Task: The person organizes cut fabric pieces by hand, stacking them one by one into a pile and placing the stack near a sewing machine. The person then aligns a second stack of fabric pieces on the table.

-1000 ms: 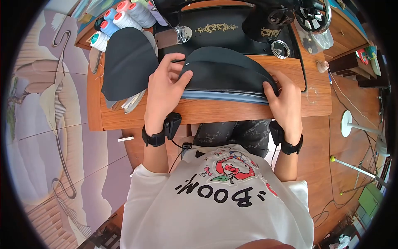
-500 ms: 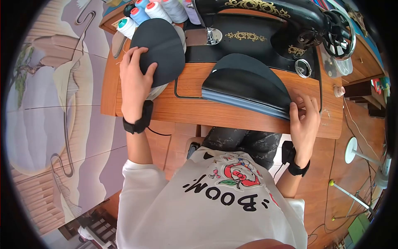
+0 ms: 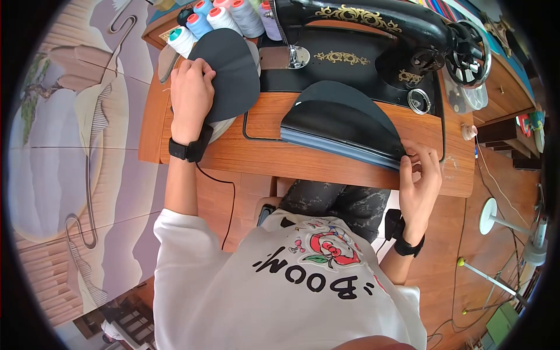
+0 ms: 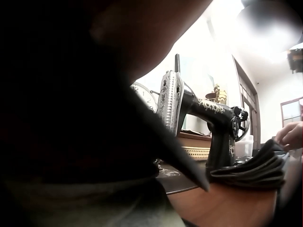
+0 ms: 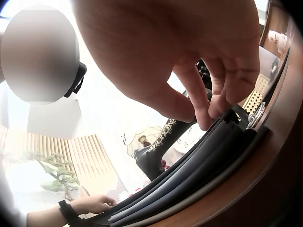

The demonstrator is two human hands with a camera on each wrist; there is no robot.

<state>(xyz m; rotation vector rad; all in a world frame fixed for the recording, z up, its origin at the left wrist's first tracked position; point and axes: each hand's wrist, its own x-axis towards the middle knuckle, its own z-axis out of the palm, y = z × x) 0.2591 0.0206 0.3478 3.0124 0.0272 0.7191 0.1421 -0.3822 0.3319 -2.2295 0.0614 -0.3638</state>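
Left hand (image 3: 189,93) laid palm-down on a dark, rounded piece of stiff fabric (image 3: 230,67) at the left end of the wooden sewing table (image 3: 303,163) — fingers fairly straight, spread over its left edge, gripping nothing that can be seen. Beneath that piece, paler layers peeking out at the lower edge. Just behind, cone-shaped thread spools in white, blue and pink (image 3: 219,17), standing close together.

Right hand (image 3: 419,181) at the right-hand tip of a stack of dark, curved fabric pieces with a blue-grey underside (image 3: 341,125), lying across the middle of the table, in front of the black sewing machine with gold ornament (image 3: 361,35). Fingertips (image 5: 213,111) curled down onto the stack's corner, pinching at the topmost layers — seen plainly in the right wrist view, where the layered edges (image 5: 189,175) fan out below the hand. Stack flat on the wood, its curved back edge reaching onto the machine's black bed.

Left wrist view mostly darkened by the hand itself; machine (image 4: 213,123) and stack (image 4: 251,168) visible beyond, right hand (image 4: 289,136) at the stack's far tip.
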